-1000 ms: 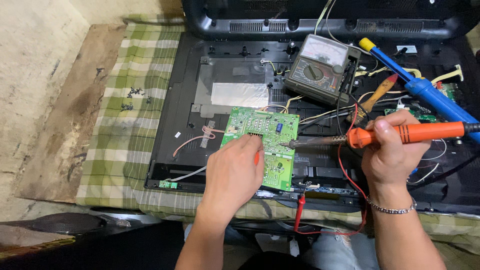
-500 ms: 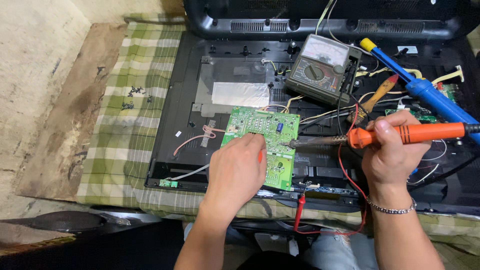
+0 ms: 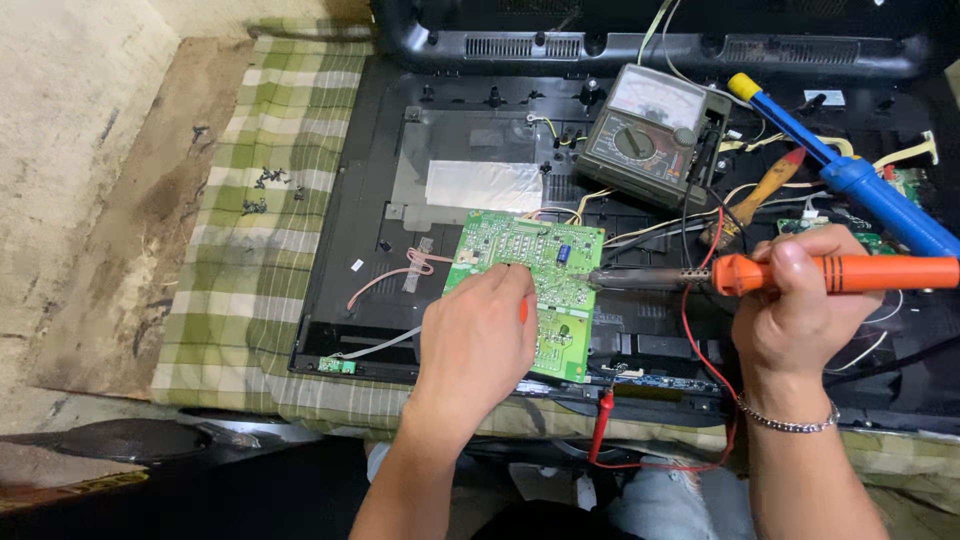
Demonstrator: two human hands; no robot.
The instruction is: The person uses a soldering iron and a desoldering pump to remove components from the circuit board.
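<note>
A green circuit board (image 3: 545, 260) lies on the open back of a black flat-screen panel (image 3: 350, 250). My left hand (image 3: 475, 345) rests on the board's near edge, fingers curled around a small orange-handled tool that is mostly hidden. My right hand (image 3: 800, 305) grips the orange handle of a soldering iron (image 3: 830, 272). Its metal shaft points left and the tip touches the board's right edge near a blue capacitor.
An analog multimeter (image 3: 650, 135) sits behind the board, with red and black leads trailing toward me. A blue desoldering pump (image 3: 850, 180) and a wooden-handled tool (image 3: 765, 190) lie at the right. Small screws (image 3: 262, 190) are scattered on the green checked cloth (image 3: 260, 300).
</note>
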